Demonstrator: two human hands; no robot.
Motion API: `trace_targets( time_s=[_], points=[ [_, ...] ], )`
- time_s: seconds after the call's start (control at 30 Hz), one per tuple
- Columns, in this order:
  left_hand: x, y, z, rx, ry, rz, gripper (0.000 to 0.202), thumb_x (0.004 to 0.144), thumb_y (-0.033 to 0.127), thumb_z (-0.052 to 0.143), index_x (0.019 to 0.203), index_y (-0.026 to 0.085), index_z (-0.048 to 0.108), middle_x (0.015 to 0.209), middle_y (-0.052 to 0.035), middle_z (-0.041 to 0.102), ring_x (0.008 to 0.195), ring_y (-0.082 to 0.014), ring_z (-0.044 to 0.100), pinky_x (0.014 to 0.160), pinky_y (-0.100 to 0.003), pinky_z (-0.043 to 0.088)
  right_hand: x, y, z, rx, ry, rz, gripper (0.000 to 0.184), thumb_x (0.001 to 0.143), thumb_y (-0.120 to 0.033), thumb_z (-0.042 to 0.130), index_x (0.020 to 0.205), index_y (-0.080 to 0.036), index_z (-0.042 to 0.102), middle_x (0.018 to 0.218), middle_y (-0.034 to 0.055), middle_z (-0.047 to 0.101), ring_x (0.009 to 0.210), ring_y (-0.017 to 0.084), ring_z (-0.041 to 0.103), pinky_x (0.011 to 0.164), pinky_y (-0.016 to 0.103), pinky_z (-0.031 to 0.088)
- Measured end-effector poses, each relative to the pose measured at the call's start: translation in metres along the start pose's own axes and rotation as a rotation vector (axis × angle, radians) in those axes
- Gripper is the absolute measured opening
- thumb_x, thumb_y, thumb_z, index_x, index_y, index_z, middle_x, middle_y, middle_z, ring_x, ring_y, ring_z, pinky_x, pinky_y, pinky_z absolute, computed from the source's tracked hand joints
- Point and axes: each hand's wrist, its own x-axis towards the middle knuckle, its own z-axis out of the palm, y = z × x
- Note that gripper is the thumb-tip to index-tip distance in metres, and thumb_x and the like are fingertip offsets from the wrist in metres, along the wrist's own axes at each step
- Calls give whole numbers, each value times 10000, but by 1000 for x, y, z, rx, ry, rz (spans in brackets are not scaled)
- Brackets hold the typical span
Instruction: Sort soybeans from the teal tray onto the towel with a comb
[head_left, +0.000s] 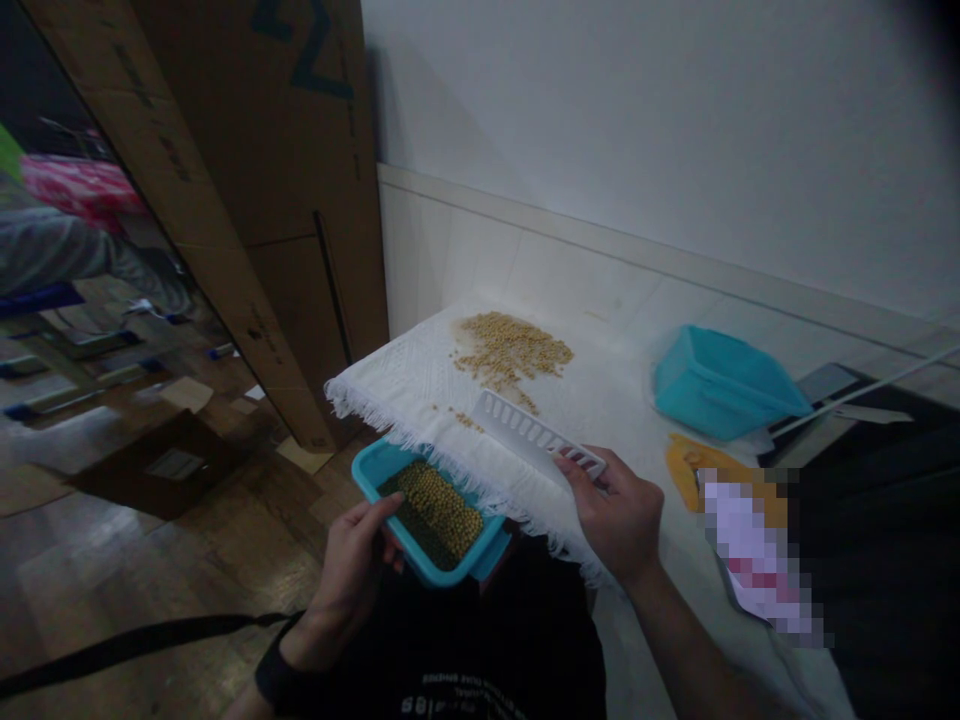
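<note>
My left hand (364, 550) grips the near-left rim of a blue plastic basin (444, 578), thumb over the edge. The basin is held just below the table's fringed edge. Inside it lie yellow soybeans (442, 505) beside small dark green beans (420, 533). In my right hand (619, 510) is a white slotted plastic tray (536, 440), gripped at its right end and tilted over the cloth. A few loose beans lie by the tray's left end. Beyond it, a spread pile of soybeans (510, 345) rests on the white fringed cloth (405, 370).
At the right stands another blue basin (720, 385), with a yellow-orange item (686, 475) and a blurred-out packet (757, 560) nearer me. A tall cardboard box (300, 200) rises to the left. A white wall (660, 120) backs the table. At far left is a person's grey sleeve (67, 250).
</note>
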Motion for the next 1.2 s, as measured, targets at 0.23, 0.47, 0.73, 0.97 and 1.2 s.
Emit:
trace_targets(
  time_s=[0.23,0.47,0.73,0.97,1.2],
  points=[
    [0,1,1,-24,15,-3,398,710,393,728,434,198,518,339,41,420,325,-96,387,359,-242,334,0,-4,-2,49,-17,62,233,850,-415,644,867,-193,714,735,25,759,617,181,720,574,246,548],
    [1,-1,-1,-37,8,-14,406,717,398,725,429,195,521,331,42,421,316,-98,399,363,-240,329,-1,-6,-5,57,-13,83,247,837,-434,649,840,-196,716,708,22,754,592,179,710,558,239,548],
    [3,-1,-3,-24,18,0,428,734,396,719,412,194,523,331,38,430,319,-100,421,378,-241,347,2,-1,-4,45,-32,67,239,841,-420,651,854,-192,722,699,15,750,595,176,710,557,231,538],
    [5,-2,-5,-34,11,9,420,746,384,716,412,192,548,330,31,436,317,-98,420,372,-242,349,1,-4,-3,54,-41,0,204,845,-391,659,850,-196,718,714,15,756,594,169,715,557,222,537],
    [6,0,-6,-53,12,-2,410,726,401,732,428,195,540,333,36,440,310,-102,412,356,-247,349,0,-6,-3,12,-30,-95,197,866,-375,645,844,-193,718,702,13,755,585,162,716,530,210,522]
  ],
)
